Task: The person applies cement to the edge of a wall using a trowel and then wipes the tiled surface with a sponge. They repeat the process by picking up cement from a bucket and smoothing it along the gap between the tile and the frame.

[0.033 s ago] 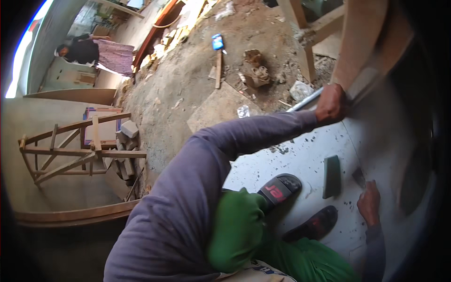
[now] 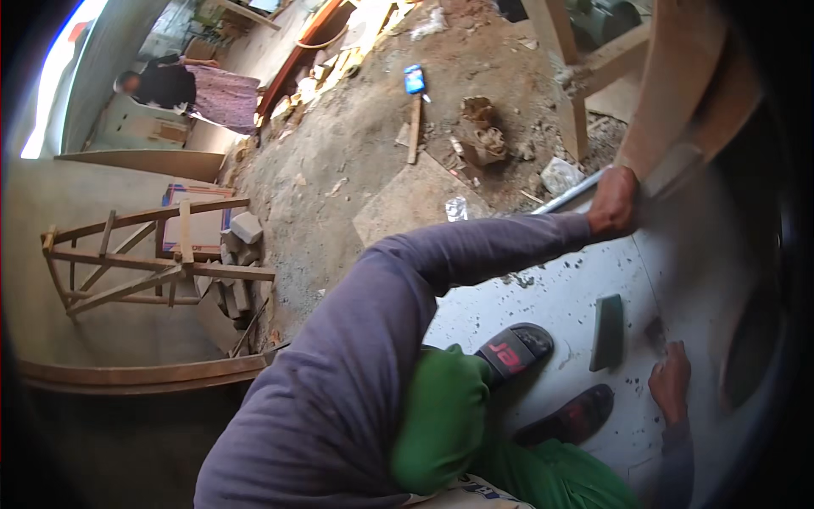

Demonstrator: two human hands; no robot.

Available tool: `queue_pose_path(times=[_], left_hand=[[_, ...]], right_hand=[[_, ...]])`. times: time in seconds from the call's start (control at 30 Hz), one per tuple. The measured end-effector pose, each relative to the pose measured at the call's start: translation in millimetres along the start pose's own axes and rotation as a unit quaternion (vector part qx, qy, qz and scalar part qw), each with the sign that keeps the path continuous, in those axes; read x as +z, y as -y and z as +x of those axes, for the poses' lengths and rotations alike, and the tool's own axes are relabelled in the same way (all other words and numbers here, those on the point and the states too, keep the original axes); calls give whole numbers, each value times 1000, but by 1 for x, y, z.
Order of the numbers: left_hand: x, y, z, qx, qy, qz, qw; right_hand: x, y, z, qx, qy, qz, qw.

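My left hand (image 2: 615,199) is closed around a grey metal piece (image 2: 564,195) beside the curved wooden members at upper right; its exact shape is blurred. Low on the right, my right hand (image 2: 668,382) grips a small flat-bladed scraper (image 2: 654,333) over the white tiled surface (image 2: 543,297). A long green block (image 2: 607,331) lies just left of that blade, among dark crumbs. My sandalled feet (image 2: 513,352) rest on the same surface.
A timber frame (image 2: 572,102) stands at upper right; another wooden frame (image 2: 119,276) is at left, beside broken blocks (image 2: 242,237). Rough dirt ground (image 2: 314,170) holds a stick (image 2: 414,127) and crumpled debris (image 2: 483,136). Another person (image 2: 161,85) is at upper left.
The whole view has shifted slightly, with the surroundings sitting a little further right. Both my hands appear slightly lower in the picture, still closed on what they hold.
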State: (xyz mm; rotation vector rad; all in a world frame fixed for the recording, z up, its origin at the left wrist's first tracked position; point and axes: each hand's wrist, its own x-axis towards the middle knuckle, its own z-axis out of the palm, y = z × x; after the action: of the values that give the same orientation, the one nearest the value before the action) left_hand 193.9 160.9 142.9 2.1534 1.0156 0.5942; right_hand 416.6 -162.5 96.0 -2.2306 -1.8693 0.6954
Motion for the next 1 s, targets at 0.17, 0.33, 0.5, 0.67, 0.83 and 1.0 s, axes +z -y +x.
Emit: queue_pose_path(times=[0.17, 0.33, 0.5, 0.67, 0.83, 1.0], left_hand=[[5, 0, -6, -45, -80, -86, 992], [5, -5, -8, -48, -97, -130, 986], [1, 9, -4, -17, -87, -65, 994], [1, 31, 21, 36, 72, 100, 992], [-8, 22, 34, 72, 90, 77, 990], [-20, 9, 32, 71, 90, 14, 993]], right_hand=[[-21, 55, 32, 1, 11, 89, 996], [-44, 117, 66, -105, 47, 75, 991], [-36, 152, 107, -250, 54, 84, 963], [9, 168, 135, -314, 69, -35, 946], [64, 162, 175, -408, -135, -136, 893], [85, 163, 191, -397, -153, -227, 876]])
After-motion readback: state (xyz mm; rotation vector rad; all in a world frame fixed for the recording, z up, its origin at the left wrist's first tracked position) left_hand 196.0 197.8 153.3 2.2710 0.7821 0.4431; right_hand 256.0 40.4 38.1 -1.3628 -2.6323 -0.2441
